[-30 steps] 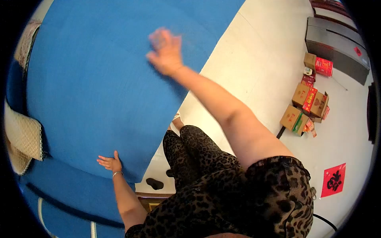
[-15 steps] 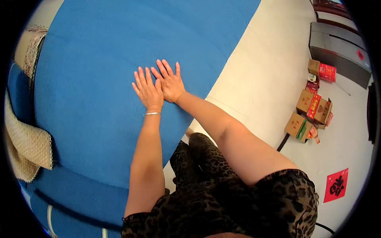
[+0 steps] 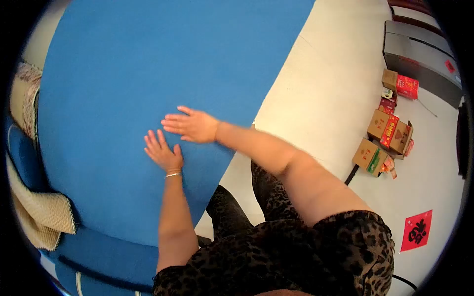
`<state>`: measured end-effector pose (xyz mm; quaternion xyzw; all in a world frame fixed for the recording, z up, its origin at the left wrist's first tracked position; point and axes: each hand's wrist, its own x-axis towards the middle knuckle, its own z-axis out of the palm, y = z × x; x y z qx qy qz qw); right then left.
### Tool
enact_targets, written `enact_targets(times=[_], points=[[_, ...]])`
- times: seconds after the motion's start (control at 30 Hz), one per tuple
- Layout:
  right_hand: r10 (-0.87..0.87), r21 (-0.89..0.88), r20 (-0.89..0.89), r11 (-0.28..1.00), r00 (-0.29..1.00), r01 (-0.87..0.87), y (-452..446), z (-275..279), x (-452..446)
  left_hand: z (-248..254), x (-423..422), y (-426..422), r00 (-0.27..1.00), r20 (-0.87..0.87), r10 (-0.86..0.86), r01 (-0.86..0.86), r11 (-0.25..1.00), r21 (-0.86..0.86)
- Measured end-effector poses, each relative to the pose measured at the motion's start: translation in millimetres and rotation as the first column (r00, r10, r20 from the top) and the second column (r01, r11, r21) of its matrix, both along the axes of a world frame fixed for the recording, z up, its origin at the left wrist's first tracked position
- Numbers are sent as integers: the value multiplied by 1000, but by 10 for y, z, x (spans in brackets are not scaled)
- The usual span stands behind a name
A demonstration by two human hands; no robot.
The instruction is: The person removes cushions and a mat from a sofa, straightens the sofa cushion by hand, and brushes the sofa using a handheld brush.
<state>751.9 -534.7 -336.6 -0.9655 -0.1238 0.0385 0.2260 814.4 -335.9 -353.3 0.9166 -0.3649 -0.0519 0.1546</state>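
Note:
A large, smooth blue cloth [image 3: 197, 59] covers the wide flat surface before me. My left hand [image 3: 166, 155], with a thin bracelet at the wrist, is over the cloth near its front part, palm down with the fingers spread. To the right and a little farther off is my right hand [image 3: 193, 125], its fingers stretched out and pointing left across the cloth. It is slightly blurred, and I cannot tell whether its whole palm touches the cloth. Neither hand holds anything.
A folded beige quilted cover [image 3: 47, 212] lies at the left edge. On the right, pale floor [image 3: 316, 84] runs beside the blue surface. Several cardboard boxes [image 3: 365, 154] stand by the far wall, near a grey cabinet [image 3: 419, 59]. A red paper sign [image 3: 416, 230] is at lower right.
My hands, earlier side by side with fingers pointing away, have come closer to my body. The left has shifted left; the right has turned so its fingers point left.

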Motion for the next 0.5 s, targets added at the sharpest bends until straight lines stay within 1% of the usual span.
enact_targets(times=[0.07,0.1,0.13,0.17,0.2,0.23,0.27,0.3,0.33,0.37,0.4,0.43,0.47,0.5], points=[[-191,-2,-3,981,981,191,-919,162,-158,11,-41,-60,1000,27,3,-4,999,39],[-408,-63,-25,912,913,406,-1372,214,-284,26,-28,-61,999,45,5,-7,998,58],[-556,-161,37,817,830,554,-1848,244,-507,-23,-42,-41,998,56,6,-10,997,79],[-781,-183,115,591,614,786,-2252,211,-797,-1,-37,-30,998,58,-1,-3,997,76],[-982,47,27,188,187,981,-2686,169,-1130,31,-35,-34,998,58,-7,3,997,72],[-962,-158,215,-202,-166,967,-3192,-408,-1842,15,-14,-18,998,61,-7,3,998,66],[-720,-188,-295,-601,-629,776,-3557,-243,-2347,7,-15,-37,998,67,-2,-3,998,70],[-373,-247,-6,-899,-928,363,-3626,2,-2216,9,-7,-41,997,73,1,-7,997,77],[-673,-203,66,-732,-737,651,-3550,212,-2230,24,-22,-53,997,77,3,-9,997,82],[-834,-156,287,-526,-472,836,-3584,-66,-2262,76,-49,-74,998,70,2,-9,995,95],[-853,-165,498,-269,-155,949,-3599,-409,-2160,135,-48,-105,998,70,4,-11,995,103],[-933,10,337,-134,-129,991,-3336,-230,-1634,194,-47,-175,997,73,7,-16,993,115],[-997,132,-56,-52,-45,990,-3015,207,-1092,262,-74,-311,995,57,86,-93,988,120],[-972,154,167,191,165,969,-2629,81,-775,336,-137,-487,986,43,164,-168,978,127]])
